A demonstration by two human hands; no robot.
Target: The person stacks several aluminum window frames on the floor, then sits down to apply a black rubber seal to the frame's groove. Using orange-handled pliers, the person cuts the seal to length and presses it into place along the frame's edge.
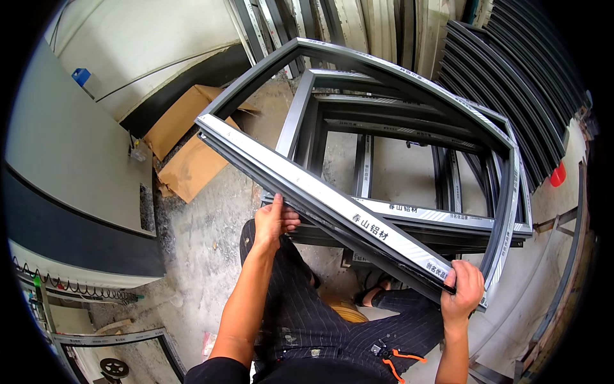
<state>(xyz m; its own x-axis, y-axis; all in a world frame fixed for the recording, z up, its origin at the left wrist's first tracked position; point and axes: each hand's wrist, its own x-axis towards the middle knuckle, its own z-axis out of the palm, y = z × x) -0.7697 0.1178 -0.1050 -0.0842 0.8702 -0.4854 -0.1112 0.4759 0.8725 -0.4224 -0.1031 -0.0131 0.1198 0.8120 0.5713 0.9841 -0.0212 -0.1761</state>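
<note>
A grey aluminium window frame (320,182), partly covered in white printed film, is held tilted over my lap. My left hand (272,224) is closed at its near edge, left of the middle, thumb upward; the frame partly hides the grip. My right hand (462,291) is wrapped round its near right corner, and a small dark piece shows by the fingers. Beneath and behind lie several similar frames (441,219), stacked flat. Pliers with orange handles (403,355) rest on my dark pinstriped trousers (300,320).
A grey machine cabinet (83,153) stands at the left. Flattened cardboard (192,173) lies on the dusty floor beside it. Long profiles (332,25) lean against the back wall, with black ribbed profiles (505,96) at the far right. Another frame (121,339) sits lower left.
</note>
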